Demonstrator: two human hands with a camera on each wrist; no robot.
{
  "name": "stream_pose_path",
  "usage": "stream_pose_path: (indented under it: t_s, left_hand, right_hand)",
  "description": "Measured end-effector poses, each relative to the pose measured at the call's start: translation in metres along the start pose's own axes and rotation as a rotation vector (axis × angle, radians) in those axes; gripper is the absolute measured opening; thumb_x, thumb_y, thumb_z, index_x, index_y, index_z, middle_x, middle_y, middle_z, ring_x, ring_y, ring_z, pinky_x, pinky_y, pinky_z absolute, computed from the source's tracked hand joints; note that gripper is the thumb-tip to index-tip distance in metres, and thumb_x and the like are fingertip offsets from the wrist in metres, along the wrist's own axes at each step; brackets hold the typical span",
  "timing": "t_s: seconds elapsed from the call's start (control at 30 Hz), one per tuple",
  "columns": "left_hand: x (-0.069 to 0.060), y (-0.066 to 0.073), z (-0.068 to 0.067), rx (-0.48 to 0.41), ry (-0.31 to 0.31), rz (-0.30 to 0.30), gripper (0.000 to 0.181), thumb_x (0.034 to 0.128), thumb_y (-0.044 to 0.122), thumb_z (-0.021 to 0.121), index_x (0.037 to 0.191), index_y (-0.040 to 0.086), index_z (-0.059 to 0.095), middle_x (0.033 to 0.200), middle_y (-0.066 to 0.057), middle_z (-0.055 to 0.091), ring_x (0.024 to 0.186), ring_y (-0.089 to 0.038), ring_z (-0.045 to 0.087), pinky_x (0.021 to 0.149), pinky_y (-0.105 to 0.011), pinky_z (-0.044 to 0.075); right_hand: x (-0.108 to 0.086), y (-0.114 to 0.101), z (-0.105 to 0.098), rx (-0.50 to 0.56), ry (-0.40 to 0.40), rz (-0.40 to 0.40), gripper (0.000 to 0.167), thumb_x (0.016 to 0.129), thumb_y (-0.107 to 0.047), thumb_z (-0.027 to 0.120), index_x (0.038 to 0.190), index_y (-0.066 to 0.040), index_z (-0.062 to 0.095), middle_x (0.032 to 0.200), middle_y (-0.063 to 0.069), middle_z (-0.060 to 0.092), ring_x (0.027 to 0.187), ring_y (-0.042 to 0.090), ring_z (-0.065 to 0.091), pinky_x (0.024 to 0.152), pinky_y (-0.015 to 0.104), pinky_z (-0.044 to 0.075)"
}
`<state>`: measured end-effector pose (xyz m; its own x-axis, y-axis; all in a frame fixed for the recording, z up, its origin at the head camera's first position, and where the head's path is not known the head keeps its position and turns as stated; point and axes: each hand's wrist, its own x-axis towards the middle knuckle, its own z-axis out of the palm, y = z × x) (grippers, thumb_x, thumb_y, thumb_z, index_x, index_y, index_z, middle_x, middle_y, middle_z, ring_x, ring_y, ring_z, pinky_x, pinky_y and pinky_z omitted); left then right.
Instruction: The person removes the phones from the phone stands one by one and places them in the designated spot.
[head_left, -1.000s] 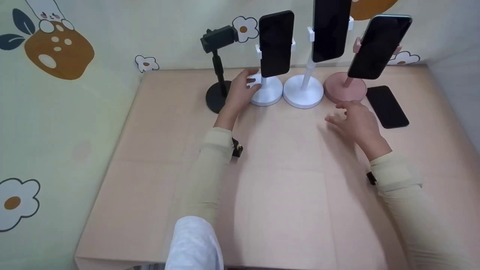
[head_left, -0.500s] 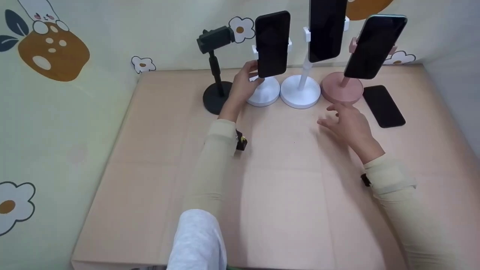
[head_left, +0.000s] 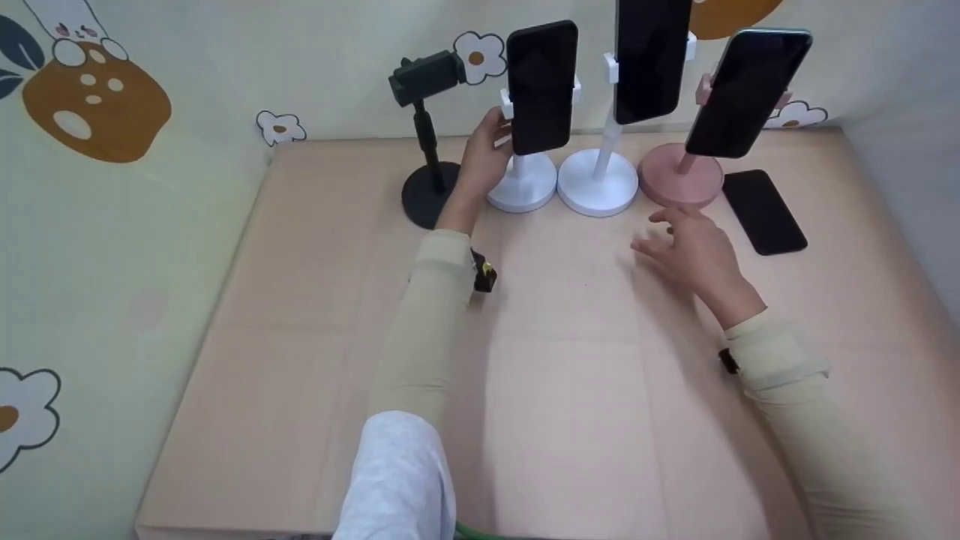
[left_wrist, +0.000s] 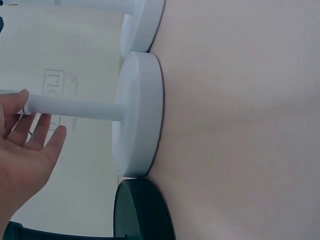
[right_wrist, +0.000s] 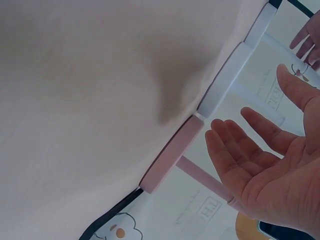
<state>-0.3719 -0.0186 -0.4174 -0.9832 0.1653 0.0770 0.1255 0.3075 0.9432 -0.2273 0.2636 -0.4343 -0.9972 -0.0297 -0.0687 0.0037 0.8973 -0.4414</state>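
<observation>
My left hand (head_left: 484,163) is at the pole of the left white phone stand (head_left: 523,191), which bears a black phone (head_left: 541,86). In the left wrist view its thumb and forefinger pinch the upper pole, the other fingers spread loosely beneath; part of the grip is cut off at the frame edge. My right hand (head_left: 697,251) hovers in front of the pink phone stand (head_left: 681,176), fingers loosely bent, holding nothing. The right wrist view shows its bare palm (right_wrist: 280,185). A second white phone stand (head_left: 598,184) stands between the two.
A black stand (head_left: 429,184) with no phone is left of the white ones. Phones sit in the middle white stand (left_wrist: 142,25) and the pink one. A loose black phone (head_left: 765,212) lies at right on the cloth-covered table (head_left: 570,390), against a patterned wall.
My left hand has risen from beside the white base up along the pole behind the phone. My right hand has barely moved; the whole head view has shifted slightly left.
</observation>
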Motion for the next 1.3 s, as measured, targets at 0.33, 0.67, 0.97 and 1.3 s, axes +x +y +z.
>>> stream_pose_path:
  t_s: [0.33, 0.67, 0.97, 1.3]
  left_hand:
    - [0.004, 0.009, -0.001, 0.002, 0.046, 0.064, 0.034, 0.1005, 0.005, 0.055, 0.134, 0.009, 0.056, 0.137, -0.008, 0.060, 0.130, -0.018, 0.058, 0.106, -0.020, 0.047]
    - [-0.004, 0.021, -0.002, -0.038, 0.056, 0.069, 0.026, 0.0961, 0.007, 0.064, 0.122, 0.012, 0.067, 0.122, -0.004, 0.068, 0.117, -0.012, 0.063, 0.103, -0.017, 0.048]
    - [-0.015, 0.025, -0.007, -0.012, 0.075, 0.055, 0.025, 0.0951, 0.009, 0.067, 0.120, 0.012, 0.069, 0.120, -0.004, 0.069, 0.114, -0.014, 0.066, 0.097, -0.020, 0.054]
    - [-0.031, 0.040, -0.016, -0.054, 0.080, 0.059, 0.024, 0.0944, 0.011, 0.068, 0.118, 0.013, 0.069, 0.119, -0.003, 0.069, 0.108, -0.013, 0.068, 0.094, -0.021, 0.055]
  right_hand:
    - [-0.004, 0.002, 0.001, 0.013, 0.010, 0.002, 0.054, 0.092, -0.036, 0.069, 0.132, -0.001, 0.057, 0.135, 0.024, 0.052, 0.117, 0.043, 0.056, 0.096, 0.058, 0.046]
    - [-0.004, 0.002, 0.004, 0.024, 0.030, -0.014, 0.054, 0.091, -0.036, 0.070, 0.130, 0.000, 0.058, 0.138, 0.022, 0.049, 0.117, 0.042, 0.057, 0.095, 0.057, 0.046]
    - [-0.005, 0.000, 0.002, 0.020, 0.030, -0.008, 0.055, 0.092, -0.039, 0.069, 0.131, -0.001, 0.058, 0.140, 0.021, 0.048, 0.119, 0.042, 0.057, 0.095, 0.058, 0.046]
    - [-0.008, -0.001, 0.002, 0.023, 0.032, -0.014, 0.056, 0.092, -0.039, 0.070, 0.131, -0.001, 0.058, 0.139, 0.021, 0.049, 0.119, 0.041, 0.057, 0.095, 0.057, 0.047]
